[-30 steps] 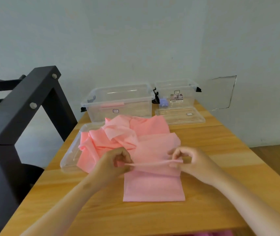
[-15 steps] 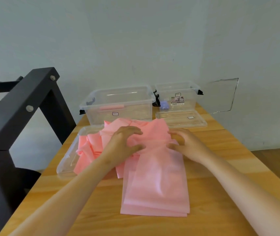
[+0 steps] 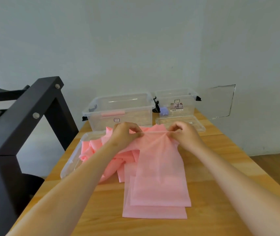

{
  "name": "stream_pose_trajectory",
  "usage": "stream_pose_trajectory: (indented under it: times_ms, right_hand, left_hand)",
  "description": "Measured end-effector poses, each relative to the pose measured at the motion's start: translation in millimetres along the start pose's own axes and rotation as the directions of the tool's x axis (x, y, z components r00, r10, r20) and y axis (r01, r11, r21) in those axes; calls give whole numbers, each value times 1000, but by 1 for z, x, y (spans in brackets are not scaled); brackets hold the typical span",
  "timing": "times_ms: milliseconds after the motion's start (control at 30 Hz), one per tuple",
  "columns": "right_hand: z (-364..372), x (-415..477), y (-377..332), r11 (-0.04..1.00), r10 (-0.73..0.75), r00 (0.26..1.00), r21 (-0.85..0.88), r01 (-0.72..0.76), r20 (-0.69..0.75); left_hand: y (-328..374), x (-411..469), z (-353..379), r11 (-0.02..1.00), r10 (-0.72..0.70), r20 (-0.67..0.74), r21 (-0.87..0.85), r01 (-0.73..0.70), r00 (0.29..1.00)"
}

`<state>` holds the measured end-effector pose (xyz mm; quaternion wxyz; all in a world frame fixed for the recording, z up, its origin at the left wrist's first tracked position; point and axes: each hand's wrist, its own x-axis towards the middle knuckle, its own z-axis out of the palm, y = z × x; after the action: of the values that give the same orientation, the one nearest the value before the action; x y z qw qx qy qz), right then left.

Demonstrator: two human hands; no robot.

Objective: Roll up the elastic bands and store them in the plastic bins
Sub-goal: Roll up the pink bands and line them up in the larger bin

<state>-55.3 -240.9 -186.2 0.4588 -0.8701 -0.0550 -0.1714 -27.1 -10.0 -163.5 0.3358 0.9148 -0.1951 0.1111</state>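
Pink elastic band point(image 3: 159, 169) lifted from the pile point(image 3: 100, 150).
The left hand point(image 3: 124, 134) and right hand point(image 3: 186, 136), flat before, now pinch its edge taut in their fingers (ready to roll).

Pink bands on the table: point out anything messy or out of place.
The pink elastic bands lie in a crumpled heap spilling over a clear plastic lid on the left, not rolled. The left hand and right hand pinch the top band by its far edge, bunching it.
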Motion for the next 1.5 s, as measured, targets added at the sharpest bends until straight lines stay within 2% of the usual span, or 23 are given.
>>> stream_pose_trajectory:
  times_ms: [100,300,567,767,867,933,1067,1133,1200,1333,1500]
  right_hand:
    - [-14,17,-30,997,-31,999,63,34,-41]
    - [-50,44,-96,990,-17,1000,141,20,-23]
    - [-84,60,-165,958,-102,990,260,123,-94]
    - [-91,56,-179,948,-167,984,265,178,-64]
    - [-92,51,-177,953,-122,992,282,110,27]
    - [-87,50,-170,947,-40,991,322,-2,124]
    - [-67,42,-157,918,158,922,291,-269,354]
    - [-59,35,-154,908,166,895,289,-303,415]
    - [-52,33,-150,899,112,921,357,-253,373]
    - [-45,35,-150,864,26,989,495,-96,146]
    - [-44,36,-157,827,-47,999,561,40,-2]
  left_hand:
    - [14,15,-25,996,32,-44,-76,-35,999]
    - [46,42,-81,971,99,-135,-203,-125,986]
    - [95,70,-153,954,191,-297,-169,-249,936]
    - [99,69,-174,975,173,-266,-89,-203,948]
    - [98,62,-172,981,151,-230,-86,-175,961]
    - [97,59,-167,978,144,-227,-114,-174,963]
    - [97,55,-157,968,145,-217,-169,-184,965]
    - [97,53,-152,966,158,-202,-170,-193,967]
    - [95,51,-149,968,155,-195,-164,-188,968]
    - [87,45,-145,961,139,-180,-214,-176,974]
    - [73,37,-138,959,78,-149,-258,-115,986]
